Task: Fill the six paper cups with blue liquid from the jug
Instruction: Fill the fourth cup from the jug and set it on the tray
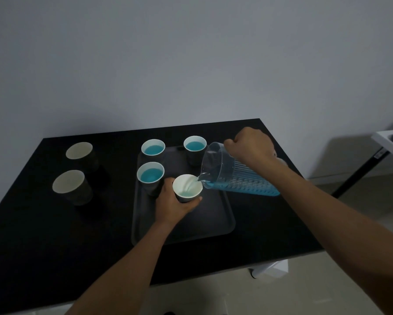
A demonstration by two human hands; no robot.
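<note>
On the black table (43,235), I see my left hand (172,206) gripping the light, crushable cup (187,188) at tray (213,226) centre while my right hand (251,147), at 3 o'clock, grasps the tilted jug (236,176) by its handle.

A black table (43,235) stands against a plain grey wall (191,53). On it lies a dark tray (213,223) with a raised rim. At the far right edge, the corner of a white table (388,138) shows, with 1 dark leg (359,171) slanting down to the pale floor (361,201).
</note>
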